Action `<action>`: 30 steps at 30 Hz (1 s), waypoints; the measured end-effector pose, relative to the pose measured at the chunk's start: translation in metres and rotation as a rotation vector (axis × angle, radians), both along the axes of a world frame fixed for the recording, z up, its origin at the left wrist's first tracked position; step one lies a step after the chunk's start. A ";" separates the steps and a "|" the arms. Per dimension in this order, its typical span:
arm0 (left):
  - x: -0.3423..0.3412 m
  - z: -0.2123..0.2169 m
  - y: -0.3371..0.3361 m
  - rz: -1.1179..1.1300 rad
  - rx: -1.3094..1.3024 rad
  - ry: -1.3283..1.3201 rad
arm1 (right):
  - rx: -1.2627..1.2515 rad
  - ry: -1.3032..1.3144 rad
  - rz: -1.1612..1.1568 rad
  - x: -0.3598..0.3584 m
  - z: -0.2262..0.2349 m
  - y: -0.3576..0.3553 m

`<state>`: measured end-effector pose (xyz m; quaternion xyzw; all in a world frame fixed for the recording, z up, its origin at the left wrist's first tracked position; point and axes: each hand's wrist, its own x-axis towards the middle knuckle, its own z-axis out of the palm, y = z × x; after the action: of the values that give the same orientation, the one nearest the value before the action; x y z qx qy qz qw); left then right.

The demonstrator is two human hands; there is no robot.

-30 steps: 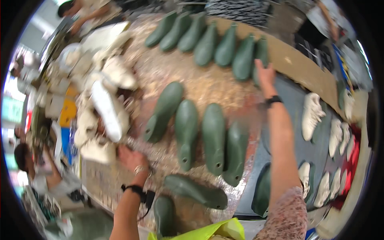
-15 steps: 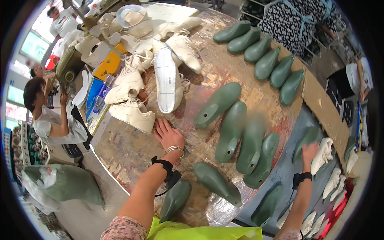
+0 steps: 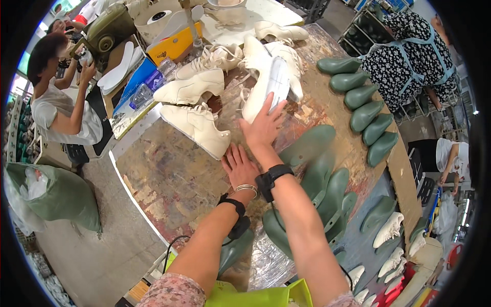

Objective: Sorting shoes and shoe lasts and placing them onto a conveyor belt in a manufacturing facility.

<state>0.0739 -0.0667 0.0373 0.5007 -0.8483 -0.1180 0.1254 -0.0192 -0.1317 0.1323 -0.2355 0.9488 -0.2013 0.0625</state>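
Note:
My left hand [image 3: 240, 166] lies flat on the worn wooden table with its fingers spread. Its fingertips are at the end of a cream lace-up sneaker [image 3: 197, 128] that rests on its side. My right hand [image 3: 263, 125] reaches farther forward, fingers stretched over a cream shoe [image 3: 277, 84] whose pale sole shows. The fingers seem to touch that shoe without wrapping round it. More cream shoes [image 3: 192, 87] lie beside these two. Several green shoe lasts [image 3: 332, 187] stand under and beside my right forearm, partly hidden by it.
A row of green lasts [image 3: 360, 97] lines the table's far right. Clear plastic bottles [image 3: 140, 96] and a yellow box [image 3: 174, 47] stand at the back left. A green sack [image 3: 61, 197] sits on the floor at left, near a seated person [image 3: 66, 102]. White shoes [image 3: 388, 230] lie at right.
My right hand has left a green last at the right and come across to the cream shoe. The left hand stays flat by the sneaker. The whole view has shifted.

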 end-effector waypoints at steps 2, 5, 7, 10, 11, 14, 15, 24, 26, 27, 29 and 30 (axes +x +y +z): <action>-0.001 0.008 0.001 -0.016 0.023 -0.013 | -0.106 -0.067 0.011 -0.020 -0.001 0.014; 0.008 0.006 -0.006 -0.040 0.038 -0.045 | -0.739 -0.858 0.141 -0.059 0.035 0.066; 0.009 -0.002 -0.010 -0.023 -0.014 -0.102 | -0.951 -1.069 0.061 -0.062 0.082 0.137; 0.000 -0.011 0.001 -0.037 -0.090 -0.165 | -1.330 -1.291 0.036 -0.065 0.110 0.279; 0.005 -0.014 -0.008 -0.012 -0.145 -0.190 | -1.442 -1.229 -0.028 -0.055 0.114 0.313; -0.003 -0.021 -0.001 -0.147 -0.236 -0.246 | -1.703 -0.997 -0.287 -0.013 0.121 0.435; -0.007 -0.021 0.002 -0.096 -0.245 -0.250 | -1.792 -0.998 -0.393 -0.001 0.110 0.478; 0.002 -0.014 -0.005 -0.048 -0.315 -0.264 | -1.891 -0.944 -0.902 0.138 -0.025 0.559; -0.007 -0.018 0.014 -0.098 -0.311 -0.225 | -1.775 -0.804 -0.951 0.169 -0.045 0.578; -0.013 -0.017 0.026 -0.144 -0.273 -0.196 | -1.539 -0.726 -1.098 0.187 -0.055 0.598; -0.003 -0.027 0.002 -0.087 -0.306 -0.164 | -0.773 -0.844 -1.479 0.197 -0.059 0.607; 0.000 -0.029 0.003 -0.054 -0.304 -0.141 | -0.652 -0.459 -1.222 0.204 -0.068 0.622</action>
<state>0.0740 -0.0632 0.0084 0.4601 -0.8762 0.0437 0.1368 0.1849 0.4905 0.0648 0.3777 0.7656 -0.5169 0.0631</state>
